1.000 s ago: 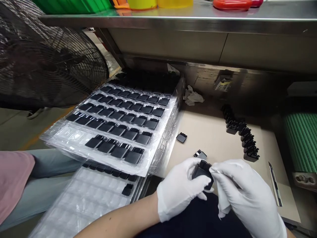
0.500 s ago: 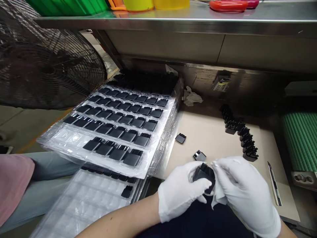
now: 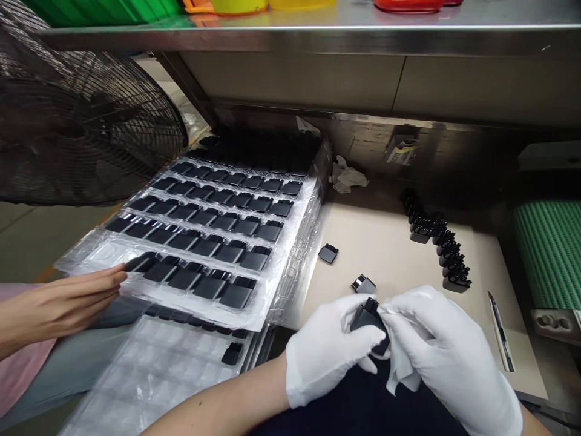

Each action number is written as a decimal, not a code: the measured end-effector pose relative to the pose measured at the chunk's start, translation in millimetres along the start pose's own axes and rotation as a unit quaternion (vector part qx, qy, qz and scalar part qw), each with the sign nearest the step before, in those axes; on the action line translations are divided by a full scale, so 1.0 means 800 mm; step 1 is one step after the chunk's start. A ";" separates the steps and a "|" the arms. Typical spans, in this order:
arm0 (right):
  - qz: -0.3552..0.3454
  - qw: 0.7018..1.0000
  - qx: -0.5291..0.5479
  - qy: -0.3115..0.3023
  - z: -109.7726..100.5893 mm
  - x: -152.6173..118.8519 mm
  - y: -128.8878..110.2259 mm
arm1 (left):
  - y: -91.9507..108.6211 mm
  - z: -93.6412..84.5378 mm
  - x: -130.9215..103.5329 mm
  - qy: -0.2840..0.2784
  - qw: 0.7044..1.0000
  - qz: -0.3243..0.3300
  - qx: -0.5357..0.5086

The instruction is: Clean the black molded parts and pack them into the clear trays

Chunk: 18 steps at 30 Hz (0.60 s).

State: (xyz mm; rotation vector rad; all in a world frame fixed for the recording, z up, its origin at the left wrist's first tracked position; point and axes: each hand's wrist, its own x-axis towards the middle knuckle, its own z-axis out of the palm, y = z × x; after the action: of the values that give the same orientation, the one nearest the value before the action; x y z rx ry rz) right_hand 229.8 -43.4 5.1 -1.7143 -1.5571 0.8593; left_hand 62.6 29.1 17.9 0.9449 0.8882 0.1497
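My left hand point(image 3: 333, 348), in a white glove, grips a black plastic part point(image 3: 370, 327) near the board's front edge. My right hand point(image 3: 447, 357), also gloved, pinches a white cloth point(image 3: 402, 363) against the right side of that part. Two more black parts lie beyond my hands on the pale board point(image 3: 381, 242): one point(image 3: 328, 253) flat, another point(image 3: 364, 284) just above my left fingers. Farther right, a curving row of black parts point(image 3: 447, 254) stands close together.
Stacked clear trays of black parts point(image 3: 272, 290) fill the left. Another person's hand point(image 3: 68, 303) touches a part there. A pen-like tool point(image 3: 500, 330), green ribbed mat point(image 3: 551, 254), crumpled cloth point(image 3: 347, 175), fan point(image 3: 82, 127) and overhead metal shelf point(image 3: 318, 42) surround the board.
Another person's hand has come in from the left, with a black part at its fingertips over the tray's front row. My right hand has shifted slightly left with the cloth against the held part.
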 end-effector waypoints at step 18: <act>-0.046 0.995 -0.089 0.014 -0.007 0.002 0.002 | -0.004 0.001 0.001 -0.005 1.000 0.004 -0.003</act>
State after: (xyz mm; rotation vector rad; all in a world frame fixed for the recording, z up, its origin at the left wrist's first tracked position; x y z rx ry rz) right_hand 235.2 -42.2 7.2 -1.7548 -1.7227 0.6642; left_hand 62.9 26.9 15.0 0.9429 0.8739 0.1539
